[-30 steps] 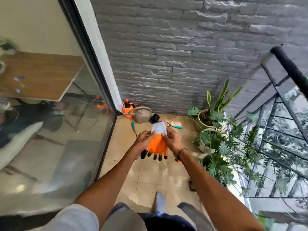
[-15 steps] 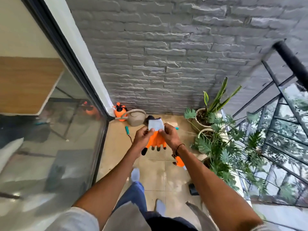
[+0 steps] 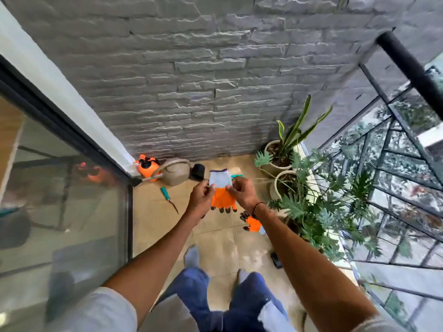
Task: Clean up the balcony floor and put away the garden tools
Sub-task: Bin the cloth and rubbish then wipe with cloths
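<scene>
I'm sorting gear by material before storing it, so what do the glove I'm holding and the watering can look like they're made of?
Glove: a knit fabric cuff, pale with a dark rim, and a smooth orange coating with black fingertips, likely rubber or latex. Left hand and right hand both pinch the cuff.
Watering can: matte beige body with a curved handle, probably plastic, though painted metal cannot be ruled out.

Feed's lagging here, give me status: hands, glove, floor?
Both hands, left and right, pinch orange glove at cuff. Second glove on floor. Weeder lying ahead.

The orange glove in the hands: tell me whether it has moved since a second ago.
Yes. The orange glove has moved forward with the person, toward the watering can by the brick wall.
</scene>
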